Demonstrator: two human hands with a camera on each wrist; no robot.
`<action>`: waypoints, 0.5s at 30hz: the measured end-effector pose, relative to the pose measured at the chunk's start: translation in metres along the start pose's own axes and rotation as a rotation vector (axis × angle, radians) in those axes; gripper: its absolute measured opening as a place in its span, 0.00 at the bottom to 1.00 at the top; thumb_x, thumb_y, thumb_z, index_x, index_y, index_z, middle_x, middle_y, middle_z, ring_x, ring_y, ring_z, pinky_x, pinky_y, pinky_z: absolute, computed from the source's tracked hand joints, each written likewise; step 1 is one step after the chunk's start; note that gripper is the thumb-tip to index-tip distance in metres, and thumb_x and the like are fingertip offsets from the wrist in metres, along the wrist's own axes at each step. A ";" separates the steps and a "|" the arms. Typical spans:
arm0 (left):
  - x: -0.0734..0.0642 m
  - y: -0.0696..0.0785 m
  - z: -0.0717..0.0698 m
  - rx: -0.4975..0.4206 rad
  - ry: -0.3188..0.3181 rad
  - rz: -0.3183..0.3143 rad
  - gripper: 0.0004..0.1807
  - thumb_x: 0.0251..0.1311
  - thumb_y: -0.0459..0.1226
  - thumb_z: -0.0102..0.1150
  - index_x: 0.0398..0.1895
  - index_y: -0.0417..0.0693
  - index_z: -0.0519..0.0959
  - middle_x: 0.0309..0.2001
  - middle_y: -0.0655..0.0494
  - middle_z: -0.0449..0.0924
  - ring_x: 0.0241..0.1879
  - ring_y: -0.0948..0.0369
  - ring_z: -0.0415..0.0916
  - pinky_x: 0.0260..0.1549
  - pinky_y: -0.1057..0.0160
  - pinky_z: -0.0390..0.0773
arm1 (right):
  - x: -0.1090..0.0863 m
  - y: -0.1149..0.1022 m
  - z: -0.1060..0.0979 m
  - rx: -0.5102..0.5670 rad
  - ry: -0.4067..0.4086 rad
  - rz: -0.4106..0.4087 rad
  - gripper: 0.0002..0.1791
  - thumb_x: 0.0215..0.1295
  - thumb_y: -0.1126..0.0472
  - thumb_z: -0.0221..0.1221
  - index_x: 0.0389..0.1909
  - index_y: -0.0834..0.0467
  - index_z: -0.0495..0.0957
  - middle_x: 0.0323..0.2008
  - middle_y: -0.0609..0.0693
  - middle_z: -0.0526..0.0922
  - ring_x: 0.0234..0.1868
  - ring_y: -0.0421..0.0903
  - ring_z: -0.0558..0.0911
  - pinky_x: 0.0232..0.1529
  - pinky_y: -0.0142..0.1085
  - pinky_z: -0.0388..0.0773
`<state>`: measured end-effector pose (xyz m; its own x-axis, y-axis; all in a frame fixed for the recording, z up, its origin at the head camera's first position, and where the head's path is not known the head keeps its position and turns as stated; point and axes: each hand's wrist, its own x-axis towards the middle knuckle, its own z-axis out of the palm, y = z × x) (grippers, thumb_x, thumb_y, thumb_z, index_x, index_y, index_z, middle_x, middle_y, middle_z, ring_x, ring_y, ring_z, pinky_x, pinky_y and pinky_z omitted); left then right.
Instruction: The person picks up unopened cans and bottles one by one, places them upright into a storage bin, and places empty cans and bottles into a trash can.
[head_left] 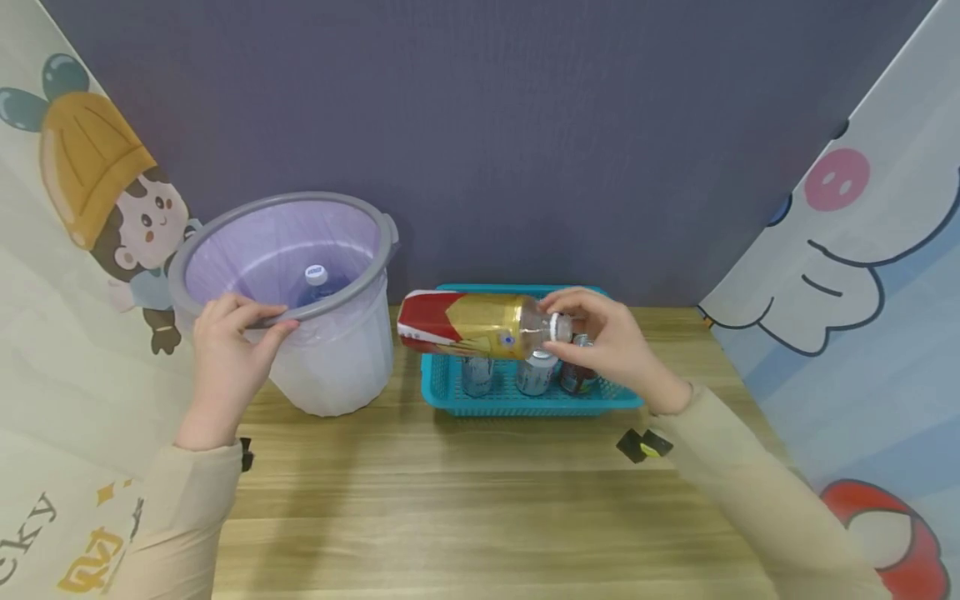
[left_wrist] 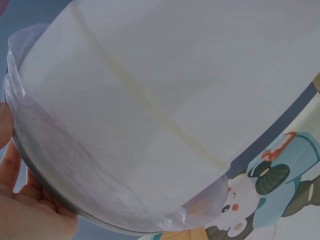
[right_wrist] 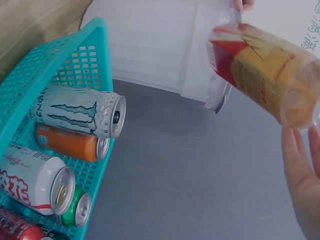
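Observation:
A plastic bottle (head_left: 480, 323) with a red and gold label lies level in the air above the teal basket. My right hand (head_left: 600, 337) grips it by the neck, its base pointing left towards the trash can; the right wrist view shows the bottle (right_wrist: 270, 72) and part of the right hand (right_wrist: 302, 175). On the left, a white trash can (head_left: 333, 367) with a purple liner stands on the table. My left hand (head_left: 232, 354) pinches its grey rim at the near left, also seen as the left hand (left_wrist: 37, 205) in the left wrist view. Inside sits a bottle with a white cap (head_left: 317, 273).
The teal basket (head_left: 525, 410) right of the trash can holds several cans, among them a white Monster can (right_wrist: 75, 110), an orange can (right_wrist: 70, 143) and a white Coca-Cola can (right_wrist: 35, 177). Black tape (head_left: 643, 446) marks the wooden table (head_left: 480, 517). Cartoon-printed panels flank both sides.

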<state>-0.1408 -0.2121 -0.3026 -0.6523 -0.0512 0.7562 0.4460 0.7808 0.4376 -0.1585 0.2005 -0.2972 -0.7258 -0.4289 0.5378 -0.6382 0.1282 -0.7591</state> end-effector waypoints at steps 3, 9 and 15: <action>0.000 -0.001 0.000 -0.002 -0.001 0.003 0.11 0.40 0.26 0.73 0.30 0.31 0.83 0.26 0.41 0.73 0.29 0.59 0.64 0.37 0.60 0.57 | 0.006 -0.003 0.002 0.003 0.044 0.014 0.18 0.46 0.83 0.63 0.40 0.70 0.75 0.47 0.39 0.78 0.48 0.38 0.78 0.43 0.26 0.78; 0.000 -0.002 0.001 0.000 0.002 0.007 0.11 0.40 0.26 0.73 0.30 0.31 0.83 0.26 0.41 0.73 0.29 0.61 0.60 0.38 0.61 0.57 | 0.016 -0.007 0.010 -0.006 0.074 0.001 0.19 0.45 0.83 0.64 0.41 0.72 0.74 0.48 0.39 0.77 0.50 0.38 0.78 0.46 0.27 0.79; 0.000 -0.004 0.002 -0.010 -0.006 0.006 0.11 0.40 0.26 0.73 0.30 0.30 0.83 0.26 0.40 0.73 0.29 0.52 0.63 0.38 0.57 0.58 | 0.027 -0.009 0.020 0.016 0.119 -0.034 0.19 0.45 0.83 0.64 0.41 0.72 0.74 0.48 0.40 0.77 0.51 0.40 0.77 0.47 0.29 0.79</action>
<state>-0.1444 -0.2143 -0.3052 -0.6532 -0.0428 0.7560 0.4559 0.7749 0.4378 -0.1672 0.1702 -0.2832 -0.7295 -0.3233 0.6028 -0.6598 0.1005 -0.7447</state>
